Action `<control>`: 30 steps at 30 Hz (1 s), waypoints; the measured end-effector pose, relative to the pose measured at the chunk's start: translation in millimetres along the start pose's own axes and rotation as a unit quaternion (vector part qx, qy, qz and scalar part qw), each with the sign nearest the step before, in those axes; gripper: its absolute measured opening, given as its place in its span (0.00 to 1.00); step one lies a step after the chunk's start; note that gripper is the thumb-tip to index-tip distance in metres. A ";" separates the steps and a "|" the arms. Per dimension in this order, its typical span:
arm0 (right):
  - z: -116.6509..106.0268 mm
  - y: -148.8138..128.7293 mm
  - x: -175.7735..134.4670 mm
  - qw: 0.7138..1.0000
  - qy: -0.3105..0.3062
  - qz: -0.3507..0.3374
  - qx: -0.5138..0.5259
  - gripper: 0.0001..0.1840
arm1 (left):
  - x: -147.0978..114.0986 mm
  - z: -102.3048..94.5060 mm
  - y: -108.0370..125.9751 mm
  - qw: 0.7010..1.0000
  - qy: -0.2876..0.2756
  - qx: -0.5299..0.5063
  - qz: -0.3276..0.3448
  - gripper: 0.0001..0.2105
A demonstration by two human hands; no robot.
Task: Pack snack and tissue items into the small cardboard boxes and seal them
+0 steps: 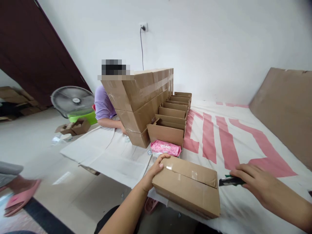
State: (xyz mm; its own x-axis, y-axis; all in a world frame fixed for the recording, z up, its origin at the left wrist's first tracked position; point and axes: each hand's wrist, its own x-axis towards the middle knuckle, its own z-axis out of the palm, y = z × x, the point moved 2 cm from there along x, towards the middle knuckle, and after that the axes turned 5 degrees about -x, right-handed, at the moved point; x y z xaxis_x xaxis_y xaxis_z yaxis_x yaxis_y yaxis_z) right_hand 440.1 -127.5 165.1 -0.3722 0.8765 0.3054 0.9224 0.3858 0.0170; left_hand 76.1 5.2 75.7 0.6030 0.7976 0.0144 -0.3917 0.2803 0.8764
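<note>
A closed brown cardboard box (187, 188), taped along its top seam, lies in front of me on a white cloth with pink stripes (219, 136). My left hand (153, 172) grips the box's far left corner. My right hand (255, 183), just right of the box, holds a small dark tool with a green part (230, 180), its tip pointing at the box's right edge. A pink packet (165, 148) lies just behind the box.
A row of open cardboard boxes (170, 123) runs away from me, beside a tall stack of sealed boxes (143, 100). A person in a purple top (103, 105) sits behind the stack. A fan (72, 100) stands left; a cardboard sheet (285, 107) leans right.
</note>
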 end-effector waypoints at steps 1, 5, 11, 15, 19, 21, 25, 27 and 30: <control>13.1 6.2 -11.6 0.998 -0.040 0.034 0.034 0.18 | 0.0 -0.1 -0.4 1.000 -0.001 -0.002 0.001 0.24; 68.6 15.6 -55.4 0.976 -0.145 0.105 0.122 0.18 | -0.3 -0.4 -1.2 1.000 0.001 -0.004 0.005 0.25; 104.6 24.7 -74.4 0.978 -0.129 0.128 0.101 0.19 | -0.6 -0.3 -1.9 1.000 -0.005 -0.024 -0.005 0.26; 76.4 19.3 -42.7 0.985 -0.040 0.136 0.098 0.15 | -0.8 0.0 -1.6 1.000 -0.003 -0.020 0.000 0.27; 34.7 -19.6 3.3 0.981 0.062 0.140 0.116 0.16 | -2.0 0.1 -0.6 1.000 0.003 -0.006 -0.003 0.27; 21.4 -46.5 24.1 0.984 0.086 0.088 0.126 0.16 | -2.5 -0.4 -0.5 1.000 0.007 -0.006 -0.009 0.27; 16.7 -87.6 51.7 0.990 0.100 -0.015 0.095 0.21 | -2.9 -1.3 -0.4 1.000 0.014 -0.006 -0.014 0.28; 20.3 -98.7 58.2 0.990 0.104 -0.037 0.083 0.23 | -2.9 -1.5 -0.6 1.000 0.014 0.001 -0.015 0.28; 24.0 -107.7 61.8 0.989 0.114 -0.044 0.088 0.21 | -2.7 -1.6 -0.9 1.000 0.015 0.006 -0.008 0.28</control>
State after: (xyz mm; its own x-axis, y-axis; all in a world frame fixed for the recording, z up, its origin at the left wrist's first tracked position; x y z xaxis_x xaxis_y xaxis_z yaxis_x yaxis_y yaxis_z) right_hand 315.3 -108.0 159.3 -0.3992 0.7567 0.5177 0.8477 0.5197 -0.1059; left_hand 73.7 3.6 74.1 0.5881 0.8087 -0.0149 -0.3728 0.2873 0.8823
